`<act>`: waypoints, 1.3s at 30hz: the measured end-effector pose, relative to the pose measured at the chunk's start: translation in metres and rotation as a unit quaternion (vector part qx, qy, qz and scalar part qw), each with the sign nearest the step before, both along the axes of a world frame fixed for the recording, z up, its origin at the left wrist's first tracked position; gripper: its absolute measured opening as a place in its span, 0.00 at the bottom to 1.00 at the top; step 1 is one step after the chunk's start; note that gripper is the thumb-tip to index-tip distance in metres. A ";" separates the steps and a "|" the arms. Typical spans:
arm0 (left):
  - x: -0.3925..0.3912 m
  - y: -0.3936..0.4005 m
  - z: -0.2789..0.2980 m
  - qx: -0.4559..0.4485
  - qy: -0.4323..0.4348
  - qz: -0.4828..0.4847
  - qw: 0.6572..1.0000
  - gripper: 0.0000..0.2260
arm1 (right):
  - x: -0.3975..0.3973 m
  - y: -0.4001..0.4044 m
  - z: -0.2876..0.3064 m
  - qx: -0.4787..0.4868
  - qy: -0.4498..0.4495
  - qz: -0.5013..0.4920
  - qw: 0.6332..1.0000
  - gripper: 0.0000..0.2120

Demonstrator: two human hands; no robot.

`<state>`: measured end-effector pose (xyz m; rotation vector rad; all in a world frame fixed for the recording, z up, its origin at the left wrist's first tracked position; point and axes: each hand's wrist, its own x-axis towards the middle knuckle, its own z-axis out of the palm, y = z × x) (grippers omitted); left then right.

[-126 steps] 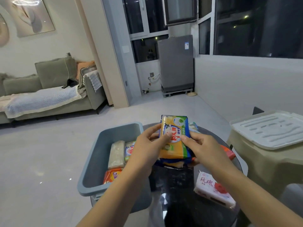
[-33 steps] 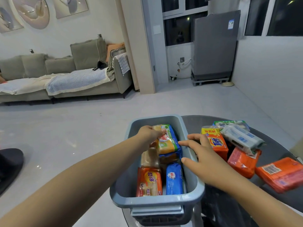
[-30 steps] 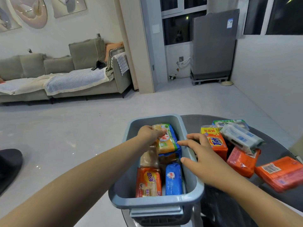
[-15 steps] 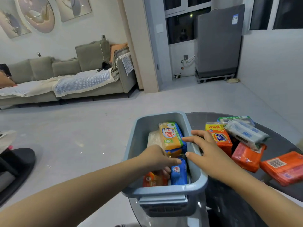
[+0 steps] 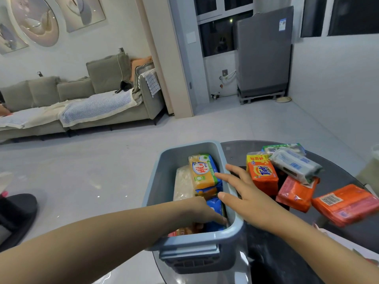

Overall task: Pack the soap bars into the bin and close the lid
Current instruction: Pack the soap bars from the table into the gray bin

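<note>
The left hand (image 5: pixel 202 212) is down inside the grey bin (image 5: pixel 158 181) at its near end, fingers curled over the blue soap bar (image 5: pixel 214 206) and the orange bar beside it — whether it truly grips one or only presses them flat, the view does not settle. The right hand (image 5: pixel 244 193) lies spread across the bin's right rim, fingers straight, steadying the wall and holding nothing.

The step in hand looks like settling the near row so more will fit. Best to push those bars flat and snug against the near wall, long sides together, as the yellow bar (image 5: pixel 203 171) and the pale bar (image 5: pixel 182 183) already lie at the far end. Keep the right hand bracing the rim — the bin hangs partly over the edge of the dark tabletop (image 5: pixel 338 177) and could tip.

Several bars wait on the tabletop: the Tide bar (image 5: pixel 262 173), a white pack (image 5: pixel 295 165), orange packs (image 5: pixel 346 203). No lid is in view.
</note>
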<state>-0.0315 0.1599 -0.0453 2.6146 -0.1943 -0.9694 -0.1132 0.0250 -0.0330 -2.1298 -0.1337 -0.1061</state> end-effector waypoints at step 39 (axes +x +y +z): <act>-0.008 -0.007 0.011 0.013 0.008 -0.011 1.000 0.12 | -0.002 -0.004 -0.005 0.037 -0.004 0.019 0.999 0.20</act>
